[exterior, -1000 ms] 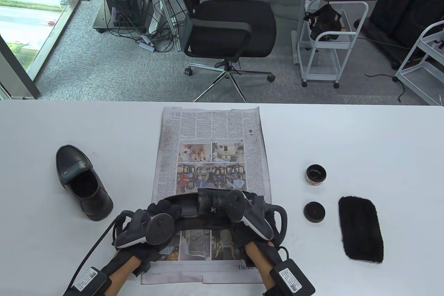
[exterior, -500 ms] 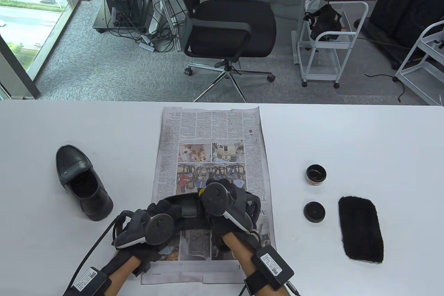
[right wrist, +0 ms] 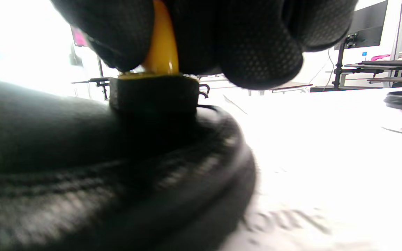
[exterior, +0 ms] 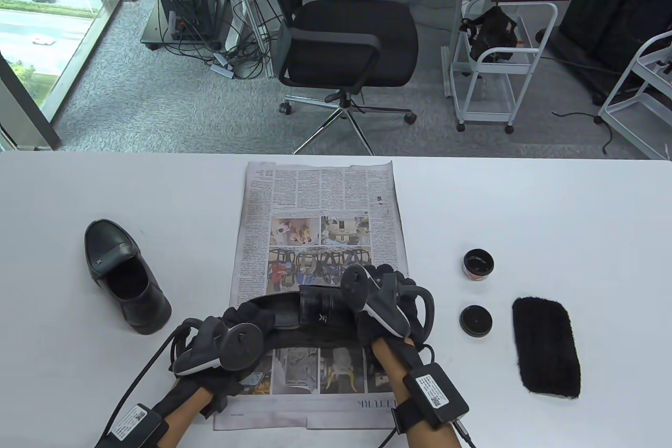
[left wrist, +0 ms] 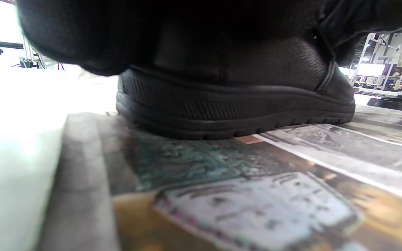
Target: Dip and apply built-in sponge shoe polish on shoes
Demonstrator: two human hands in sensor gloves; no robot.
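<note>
On the newspaper (exterior: 320,217), at its near end, a black shoe (exterior: 294,314) lies crosswise — the left hand (exterior: 231,343) grips its heel end, and the right hand (exterior: 383,301) pinches a yellow-handled sponge (right wrist: 154,92), pressing it onto the shoe's toe. Right of the newspaper sit a lid (exterior: 475,321) and, just beyond it, an open polish tin (exterior: 478,264), with a black cloth (exterior: 547,347) further right. Left of the newspaper on the desk (exterior: 551,196) stands a second shoe (exterior: 123,274) — well apart from both hands.
</note>
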